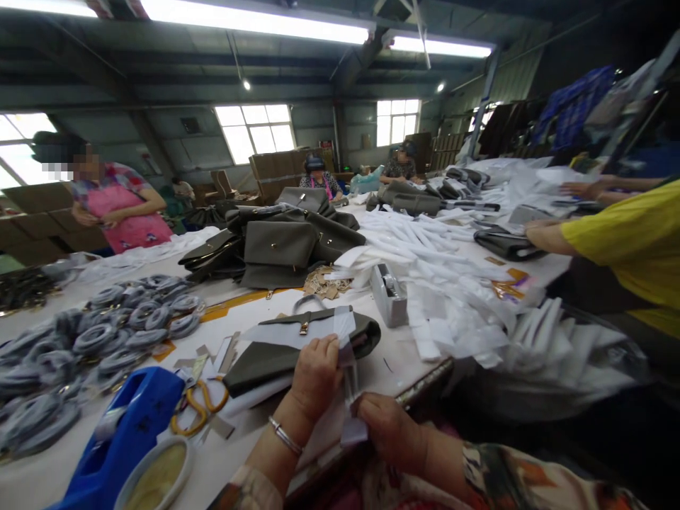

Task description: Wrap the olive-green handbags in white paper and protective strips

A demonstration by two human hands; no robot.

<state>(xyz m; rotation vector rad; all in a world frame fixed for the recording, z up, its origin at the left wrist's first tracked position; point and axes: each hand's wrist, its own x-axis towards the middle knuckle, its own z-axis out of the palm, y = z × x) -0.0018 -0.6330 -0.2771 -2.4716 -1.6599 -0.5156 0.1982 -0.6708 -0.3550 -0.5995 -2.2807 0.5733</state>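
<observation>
An olive-green handbag [265, 365] with a gold clasp lies on the table before me. A pale translucent sheet [313, 322] covers part of its flap. My left hand [317, 372], wearing a silver bangle, rests on the bag's near side, fingers curled closed over the sheet's edge. Closer to me, my right hand [390, 431] is closed in a pinch on a clear film strip [350, 386], which runs down from the sheet by my left fingertips. Its lower end hangs below the pinch at the table edge. My right fingertips are partly hidden.
Yellow-handled scissors [199, 407], a blue tape dispenser [127, 432] and a round tub [156, 478] stand left. Grey coiled straps [100, 336] lie beyond. A grey dispenser [389, 294], stacked bags [279, 248] and white packing [451, 304] fill the back. A yellow-sleeved co-worker [627, 234] works at right.
</observation>
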